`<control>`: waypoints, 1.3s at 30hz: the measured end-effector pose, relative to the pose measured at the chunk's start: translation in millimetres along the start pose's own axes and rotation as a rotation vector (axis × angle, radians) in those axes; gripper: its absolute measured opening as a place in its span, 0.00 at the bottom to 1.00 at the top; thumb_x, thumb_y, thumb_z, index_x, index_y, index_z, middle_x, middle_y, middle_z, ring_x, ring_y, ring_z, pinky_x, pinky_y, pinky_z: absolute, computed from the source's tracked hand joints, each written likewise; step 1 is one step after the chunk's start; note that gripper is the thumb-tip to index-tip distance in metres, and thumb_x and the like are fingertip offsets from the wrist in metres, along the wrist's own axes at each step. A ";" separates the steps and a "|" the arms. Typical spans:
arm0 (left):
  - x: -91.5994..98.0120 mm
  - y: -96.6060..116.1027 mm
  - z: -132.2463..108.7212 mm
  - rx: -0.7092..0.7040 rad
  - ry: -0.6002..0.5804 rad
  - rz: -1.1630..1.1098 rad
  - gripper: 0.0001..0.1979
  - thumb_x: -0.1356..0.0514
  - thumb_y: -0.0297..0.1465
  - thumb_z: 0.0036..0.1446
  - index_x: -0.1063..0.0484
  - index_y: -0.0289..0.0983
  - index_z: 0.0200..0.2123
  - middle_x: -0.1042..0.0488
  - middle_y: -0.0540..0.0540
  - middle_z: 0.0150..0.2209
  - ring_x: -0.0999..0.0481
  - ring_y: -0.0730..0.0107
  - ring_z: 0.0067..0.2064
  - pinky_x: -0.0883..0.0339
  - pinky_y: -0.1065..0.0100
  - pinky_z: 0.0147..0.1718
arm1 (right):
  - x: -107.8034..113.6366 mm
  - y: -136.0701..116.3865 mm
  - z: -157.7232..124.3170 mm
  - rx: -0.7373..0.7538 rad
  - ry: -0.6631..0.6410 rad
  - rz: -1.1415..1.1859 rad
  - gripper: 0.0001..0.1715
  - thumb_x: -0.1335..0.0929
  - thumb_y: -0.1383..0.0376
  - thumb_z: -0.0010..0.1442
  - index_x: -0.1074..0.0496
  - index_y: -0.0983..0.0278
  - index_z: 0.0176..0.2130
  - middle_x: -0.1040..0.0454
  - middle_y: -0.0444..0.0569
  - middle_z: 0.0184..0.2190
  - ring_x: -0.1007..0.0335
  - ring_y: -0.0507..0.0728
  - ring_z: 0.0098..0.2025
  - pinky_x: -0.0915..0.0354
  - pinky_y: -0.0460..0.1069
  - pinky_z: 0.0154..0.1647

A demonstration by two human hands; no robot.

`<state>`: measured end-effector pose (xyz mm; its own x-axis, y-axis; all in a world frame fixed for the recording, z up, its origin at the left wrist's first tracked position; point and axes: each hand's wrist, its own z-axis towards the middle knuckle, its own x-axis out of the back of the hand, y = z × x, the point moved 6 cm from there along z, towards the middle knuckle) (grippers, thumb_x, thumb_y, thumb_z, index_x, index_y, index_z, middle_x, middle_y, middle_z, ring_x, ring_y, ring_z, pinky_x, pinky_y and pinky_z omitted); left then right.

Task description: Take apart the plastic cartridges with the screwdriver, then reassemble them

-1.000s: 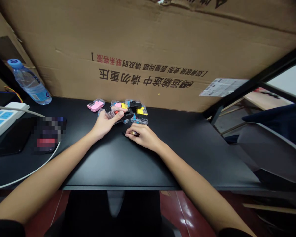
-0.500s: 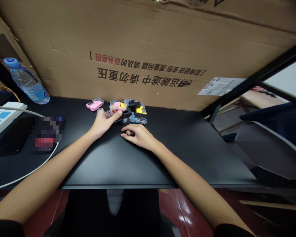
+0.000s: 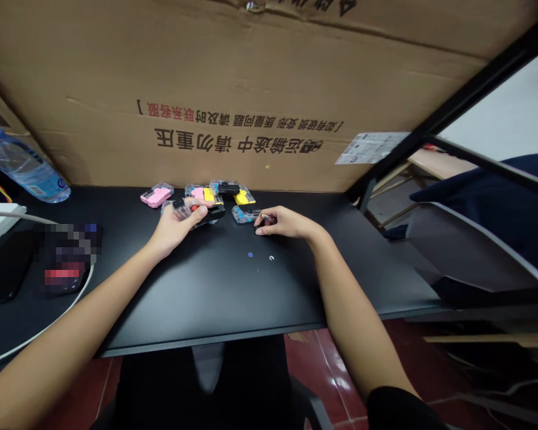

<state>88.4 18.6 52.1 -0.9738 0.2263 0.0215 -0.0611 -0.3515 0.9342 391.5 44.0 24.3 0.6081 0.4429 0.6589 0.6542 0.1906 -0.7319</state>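
My left hand (image 3: 171,226) is wrapped around a clear-and-black plastic device (image 3: 206,214) with a red part, held low over the black desk. Its lower portion is covered by my fingers. My right hand (image 3: 287,223) is pinched around a small shiny dark object (image 3: 268,218), mostly hidden by the fingers. Just left of that hand lies a clear case with blue parts (image 3: 243,214). On the desk nearer to me are a small blue disc (image 3: 250,254) and a small whitish piece (image 3: 271,258). A pink-and-clear case (image 3: 156,196) lies beyond my left hand.
More clear cases with yellow (image 3: 242,196) and black parts (image 3: 228,188) lie against the cardboard (image 3: 233,77) at the back. To the left are a water bottle (image 3: 24,161), a white power strip (image 3: 2,222), a blurred-out phone (image 3: 67,257) and a pale cable (image 3: 78,297).
My right hand has moved right and away from me, beside the clear blue case. The blue disc and whitish piece now show on the desk. My left hand still holds the device; the view has shifted.
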 end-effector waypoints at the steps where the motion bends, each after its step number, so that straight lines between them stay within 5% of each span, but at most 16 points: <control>1: -0.5 -1.1 -0.2 0.010 -0.010 0.001 0.23 0.29 0.53 0.61 0.14 0.40 0.45 0.13 0.38 0.50 0.16 0.52 0.56 0.28 0.53 0.63 | 2.3 3.6 -0.6 -0.015 0.006 0.010 0.32 0.19 0.43 0.51 0.17 0.66 0.42 0.26 0.42 0.27 0.35 0.53 0.31 0.39 0.50 0.36; 14: -9.2 -6.8 -3.7 0.078 -0.155 0.124 0.19 0.28 0.50 0.61 0.13 0.40 0.43 0.13 0.38 0.50 0.16 0.51 0.54 0.26 0.49 0.60 | -13.7 -14.2 -1.2 0.084 -0.068 -0.075 0.22 0.19 0.48 0.53 0.19 0.62 0.38 0.26 0.42 0.29 0.32 0.55 0.32 0.39 0.49 0.37; 20: -20.1 -8.9 -10.9 0.188 -0.360 0.253 0.19 0.30 0.47 0.63 0.13 0.38 0.46 0.13 0.41 0.44 0.16 0.60 0.43 0.23 0.59 0.48 | 23.8 22.3 -1.8 -0.111 0.216 -0.175 0.14 0.22 0.57 0.58 0.19 0.62 0.41 0.21 0.45 0.33 0.27 0.56 0.36 0.35 0.49 0.40; 25: -28.0 -12.5 -17.0 0.239 -0.486 0.272 0.19 0.31 0.46 0.65 0.14 0.38 0.48 0.14 0.43 0.39 0.20 0.65 0.37 0.27 0.65 0.39 | 26.9 15.5 -2.3 -0.139 0.350 -0.257 0.13 0.23 0.60 0.62 0.17 0.62 0.46 0.16 0.50 0.41 0.21 0.60 0.43 0.32 0.51 0.47; 33: -30.7 -13.9 -18.2 0.176 -0.500 0.264 0.17 0.32 0.44 0.66 0.14 0.38 0.47 0.13 0.42 0.44 0.18 0.63 0.41 0.27 0.62 0.44 | -1.3 -29.4 -1.6 -0.030 0.383 -0.300 0.23 0.26 0.51 0.67 0.17 0.64 0.53 0.16 0.52 0.39 0.22 0.60 0.39 0.33 0.51 0.42; 39: -30.1 -18.2 -19.0 0.184 -0.493 0.264 0.19 0.32 0.46 0.65 0.15 0.37 0.49 0.14 0.43 0.42 0.18 0.63 0.40 0.27 0.63 0.42 | -22.9 -42.4 4.8 -0.087 0.451 -0.315 0.26 0.29 0.48 0.70 0.19 0.61 0.58 0.15 0.54 0.43 0.19 0.63 0.42 0.31 0.53 0.45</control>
<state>114.7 0.8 27.7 -0.7313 0.5638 0.3839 0.2516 -0.3002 0.9201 347.7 29.9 39.4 0.4967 -0.0465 0.8667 0.8586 0.1720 -0.4829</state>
